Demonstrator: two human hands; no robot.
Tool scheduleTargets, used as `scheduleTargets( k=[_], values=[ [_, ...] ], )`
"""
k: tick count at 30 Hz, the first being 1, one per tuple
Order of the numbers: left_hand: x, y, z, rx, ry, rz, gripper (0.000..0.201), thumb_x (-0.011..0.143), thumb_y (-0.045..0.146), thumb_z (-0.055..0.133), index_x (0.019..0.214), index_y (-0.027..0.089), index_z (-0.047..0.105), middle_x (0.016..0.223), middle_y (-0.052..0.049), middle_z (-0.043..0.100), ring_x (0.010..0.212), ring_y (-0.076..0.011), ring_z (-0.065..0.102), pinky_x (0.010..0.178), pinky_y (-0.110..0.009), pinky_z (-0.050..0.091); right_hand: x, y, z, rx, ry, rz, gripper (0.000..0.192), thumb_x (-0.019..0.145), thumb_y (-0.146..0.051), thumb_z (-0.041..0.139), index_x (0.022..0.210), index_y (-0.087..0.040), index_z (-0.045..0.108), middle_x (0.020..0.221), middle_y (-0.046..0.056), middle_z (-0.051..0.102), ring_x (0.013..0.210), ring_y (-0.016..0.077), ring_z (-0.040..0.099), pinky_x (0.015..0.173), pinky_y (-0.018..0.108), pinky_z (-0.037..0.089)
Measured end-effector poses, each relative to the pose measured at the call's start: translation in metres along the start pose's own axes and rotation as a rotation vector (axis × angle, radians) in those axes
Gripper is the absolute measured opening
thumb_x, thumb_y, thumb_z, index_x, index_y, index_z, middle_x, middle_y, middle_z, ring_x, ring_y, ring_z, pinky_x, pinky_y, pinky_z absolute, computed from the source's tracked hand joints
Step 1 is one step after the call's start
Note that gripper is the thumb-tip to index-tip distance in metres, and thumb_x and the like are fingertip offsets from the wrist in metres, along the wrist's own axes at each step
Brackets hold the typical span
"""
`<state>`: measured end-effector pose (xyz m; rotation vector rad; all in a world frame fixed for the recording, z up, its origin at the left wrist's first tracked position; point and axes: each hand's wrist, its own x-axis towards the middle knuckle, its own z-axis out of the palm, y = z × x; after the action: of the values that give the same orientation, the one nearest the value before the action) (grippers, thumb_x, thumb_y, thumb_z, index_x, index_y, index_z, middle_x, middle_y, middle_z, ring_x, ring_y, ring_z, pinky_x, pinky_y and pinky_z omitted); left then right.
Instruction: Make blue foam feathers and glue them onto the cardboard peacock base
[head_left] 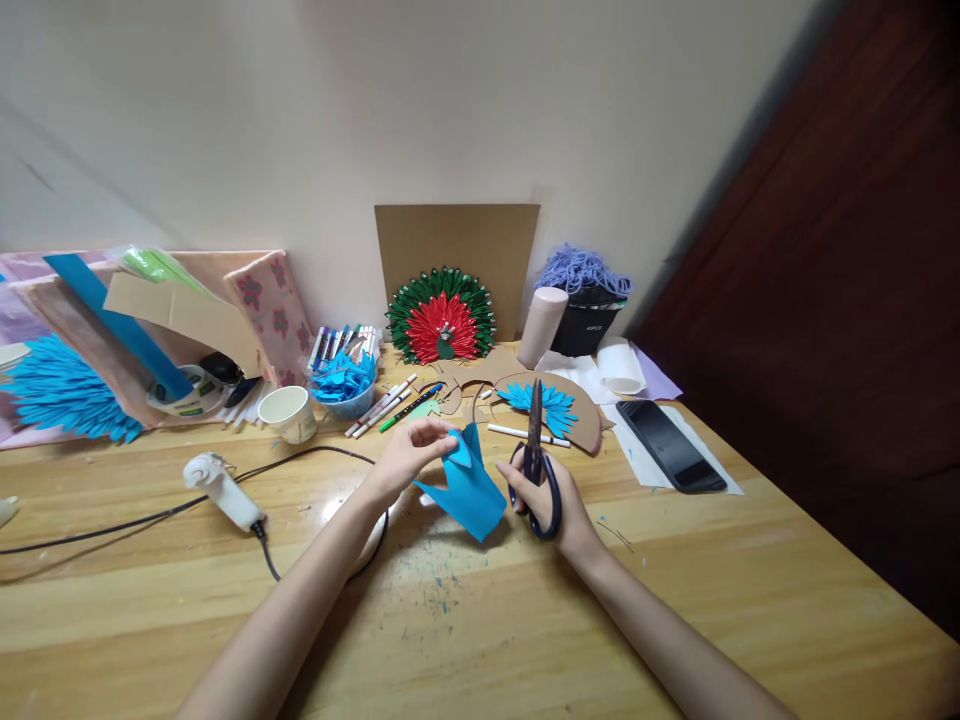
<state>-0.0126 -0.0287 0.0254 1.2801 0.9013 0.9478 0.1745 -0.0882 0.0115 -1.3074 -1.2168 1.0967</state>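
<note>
- Left hand [409, 452]: grip closed on the upper edge of a blue paper piece [466, 487], fingers pinched at a small petal-shaped flap; the sheet hangs just above the bench [480, 620], near its middle.
- Right hand [551, 500]: fingers through the handles of dark scissors [534, 455], gripping them firmly. The blades point up and away and stand together — not on the paper at this instant, just beside its right edge.
- Blue paper piece: its top edge is already shaped into points, while the lower body is a plain uncut slab. My reading is that the cutting is partly done, with more of this sheet left to work.
- Beyond the hands: a brown cardboard half-disc [562, 410] carries a small cluster of blue petals [541, 405] that covers only part of its face — most of it is bare.
- A bowl [345, 385] holds a pile of cut blue petals, so a stock looks ready.
- Against the wall stands a finished-looking red and green fan piece [442, 318], and at far left a large blue feathered piece [60, 390].
- Also on the bench: a glue gun [223, 487] with its cord, loose markers [386, 405], a paper cup [289, 412] and a phone [670, 445] well off to the right.
</note>
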Motion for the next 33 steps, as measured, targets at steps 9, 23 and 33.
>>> scheduleTargets(
  k=[9,23,33],
  values=[
    [-0.005,0.002,0.008,0.021,-0.141,0.037,0.026,0.066,0.031,0.07,0.085,0.014,0.063,0.078,-0.003,0.065,0.072,-0.0118,0.059,0.069,-0.023,0.046,0.01,0.008,-0.006,0.035,-0.185,0.06,0.038,0.061,-0.044,0.071,0.08,-0.016,0.053,0.053,-0.007,0.046,0.042,0.0073,0.044,0.039,0.019,0.037],
    [0.005,0.002,-0.054,0.733,0.166,-0.108,0.023,0.061,0.028,0.067,0.078,0.013,0.065,0.078,-0.008,0.067,0.074,-0.0218,0.062,0.069,-0.032,0.048,0.011,0.011,-0.017,0.066,-0.199,-0.04,0.037,0.076,-0.043,0.057,0.055,-0.019,0.039,0.04,-0.007,0.039,0.037,0.0075,0.039,0.039,0.02,0.031],
    [-0.013,0.021,0.002,0.443,0.04,-0.096,0.044,0.073,0.05,0.056,0.099,0.015,0.061,0.098,-0.011,0.064,0.093,-0.0238,0.058,0.08,-0.032,0.043,0.006,0.005,-0.011,0.192,-0.25,0.027,0.039,0.074,-0.043,0.06,0.05,-0.018,0.043,0.042,-0.005,0.043,0.039,0.0085,0.044,0.041,0.021,0.035]
  ],
)
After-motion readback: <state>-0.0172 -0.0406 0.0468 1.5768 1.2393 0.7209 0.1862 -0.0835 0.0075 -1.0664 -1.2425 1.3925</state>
